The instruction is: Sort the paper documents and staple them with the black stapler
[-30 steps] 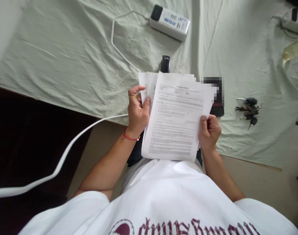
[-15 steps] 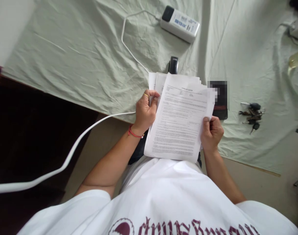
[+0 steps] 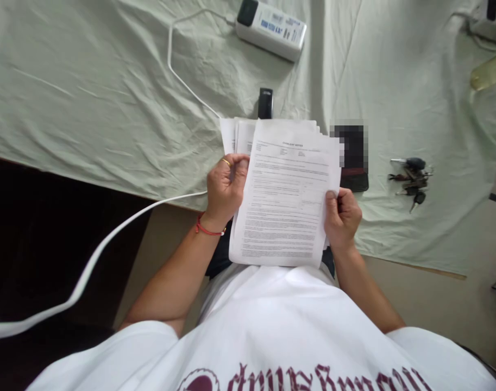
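Observation:
Several printed sheets of paper [image 3: 286, 206] are held over my lap and the table's front edge, the top one covered in small text. My left hand [image 3: 227, 184], with a ring and a red wrist string, pinches the left side of the sheets. On the right side, my right hand [image 3: 343, 217] grips the edge between thumb and curled fingers. More sheets [image 3: 228, 134] fan out behind at the upper left. A black object [image 3: 265, 103] lies just beyond the top edge of the papers.
A pale green cloth [image 3: 109, 108] covers the table. On it are a white power bank [image 3: 272, 30] with a white cable [image 3: 170, 49], a dark, partly pixelated item [image 3: 356, 179], a bunch of keys [image 3: 413, 176] and a yellowish object [image 3: 490, 70] at the far right.
The view has shifted, so the table items appear farther left. Both hands still hold the papers, and the sheets at the upper left show a little more spread.

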Available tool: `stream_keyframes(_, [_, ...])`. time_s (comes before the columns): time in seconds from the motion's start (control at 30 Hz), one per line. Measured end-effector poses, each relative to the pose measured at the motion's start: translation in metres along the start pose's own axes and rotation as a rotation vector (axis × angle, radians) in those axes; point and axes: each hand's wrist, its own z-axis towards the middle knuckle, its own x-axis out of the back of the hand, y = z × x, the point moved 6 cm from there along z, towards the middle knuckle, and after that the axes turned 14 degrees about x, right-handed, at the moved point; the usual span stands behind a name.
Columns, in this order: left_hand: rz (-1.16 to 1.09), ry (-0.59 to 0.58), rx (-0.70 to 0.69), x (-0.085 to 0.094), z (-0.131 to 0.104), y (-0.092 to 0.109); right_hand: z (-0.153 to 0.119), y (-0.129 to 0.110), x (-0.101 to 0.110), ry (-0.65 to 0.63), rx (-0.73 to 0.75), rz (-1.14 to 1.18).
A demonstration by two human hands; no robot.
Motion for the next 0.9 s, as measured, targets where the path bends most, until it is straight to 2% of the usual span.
stream_keyframes(0.27, [0.042,0.045,-0.062,0.006,0.0,-0.009,-0.002,0.002,0.0,0.038,-0.005,0.062])
stream_keyframes(0.63, [-0.048,-0.001,-0.084,0.002,0.0,-0.011,-0.001,-0.001,0.002,0.045,0.005,0.058])
stream_keyframes(0.9, [-0.093,-0.048,-0.081,0.0,-0.001,-0.009,0.0,-0.002,0.001,0.004,0.003,0.011])
